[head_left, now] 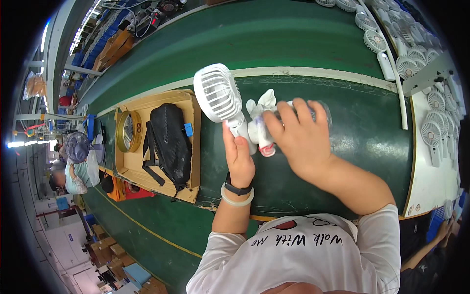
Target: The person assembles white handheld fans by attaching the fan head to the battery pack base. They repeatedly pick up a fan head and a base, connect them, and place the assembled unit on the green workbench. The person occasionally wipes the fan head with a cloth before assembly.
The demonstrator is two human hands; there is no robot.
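Note:
My left hand is closed round the handle of a white handheld fan, its round grille tilted up to the left above the green bench. My right hand bends over a crumpled white cloth with a bit of red at its lower end, and grips it close beside the fan's handle. Part of the cloth and the right thumb are hidden behind the fingers. Just past the right fingers shows the rounded edge of a clear, see-through item; its kind cannot be made out.
To the left, a shallow cardboard tray holds a black bag and a roll of yellowish tape. A green conveyor belt runs beyond the bench. Many white fans lie on a white board at right. Another person sits far left.

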